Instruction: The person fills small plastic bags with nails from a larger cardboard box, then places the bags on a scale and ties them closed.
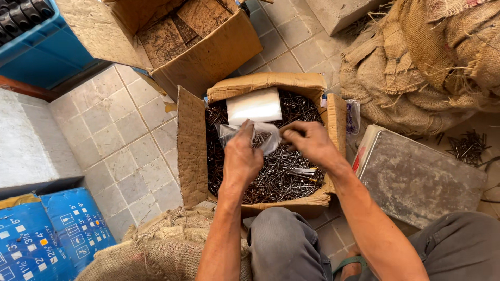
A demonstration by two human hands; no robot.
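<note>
Person crouched over an open cardboard box (190, 151) packed with dark nails (281, 177); knees show at 6 o'clock. Both hands work over the box's middle. Left hand (240, 158) pinches the near edge of a small clear plastic bag (263, 138), fingers curled closed on the film, holding its mouth up. Right hand (307, 141) is clenched at the bag's 3 o'clock side, thumb and fingers closed on the film; whether nails are also in its grasp cannot be told. The bag lies between the hands, touching both, its long axis running roughly 9 to 3 o'clock, some nails visible inside. Neither hand is clearly nearer; the left covers more of it. The nail heap sits directly beneath, spreading toward 5 o'clock of the hands. A stack of flat white bags (255, 105) rests on the nails at 12 o'clock, just beyond the held bag. A grey metal tray (416, 179) lies at 3 o'clock, burlap sacks (416, 62) at 1 o'clock, a second cardboard box (208, 52) at 11 o'clock, blue cartons (47, 239) at 8 o'clock.
</note>
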